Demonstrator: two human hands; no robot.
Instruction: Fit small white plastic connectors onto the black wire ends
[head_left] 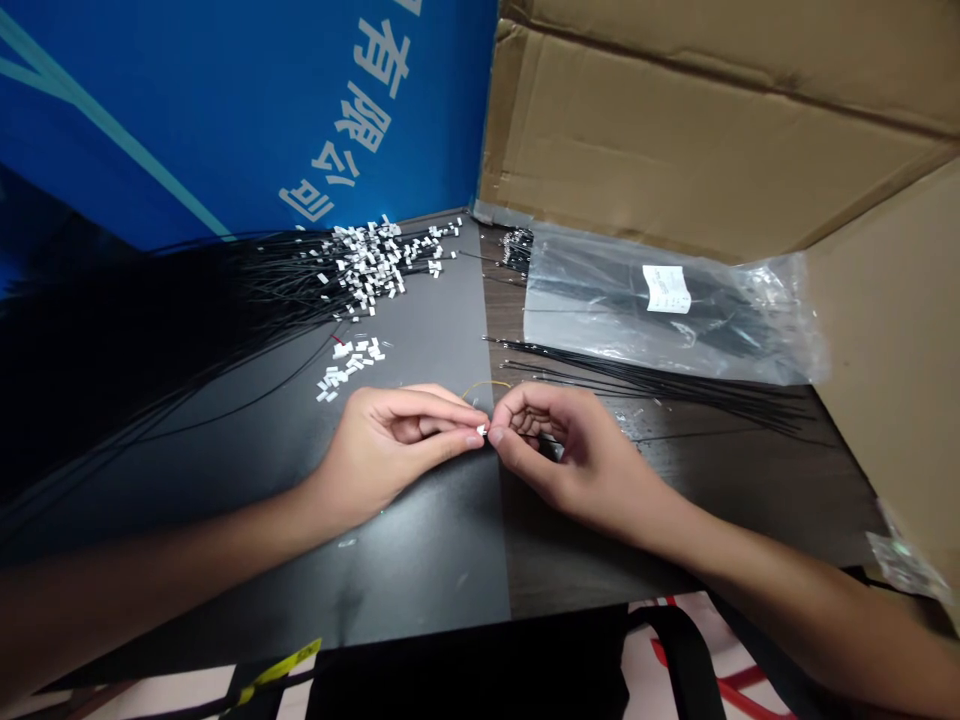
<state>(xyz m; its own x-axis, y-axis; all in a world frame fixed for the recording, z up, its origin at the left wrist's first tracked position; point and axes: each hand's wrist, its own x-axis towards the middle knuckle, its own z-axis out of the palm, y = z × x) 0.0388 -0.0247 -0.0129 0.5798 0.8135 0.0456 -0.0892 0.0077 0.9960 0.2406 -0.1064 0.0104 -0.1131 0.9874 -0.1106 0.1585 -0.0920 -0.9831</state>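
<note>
Both hands pinched shut mid-tabletop, left hand (390, 450) and right hand (574, 455) meeting fingertip to fingertip on one white connector (481, 431) (equally near, its axis too small to tell), loose black wires (645, 378) just behind the right hand, toward the back-right corner.

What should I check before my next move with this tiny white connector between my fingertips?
1. White connector pinched between left hand and right hand: ok.
2. Anything seated inside it: cannot tell, too small.
3. Loose connectors within reach beside left hand: ok.
4. Loose black wires lying beside right hand, outside plastic bag: ok.
5. Capped wire bundle lying apart from both hands: ok.
</note>
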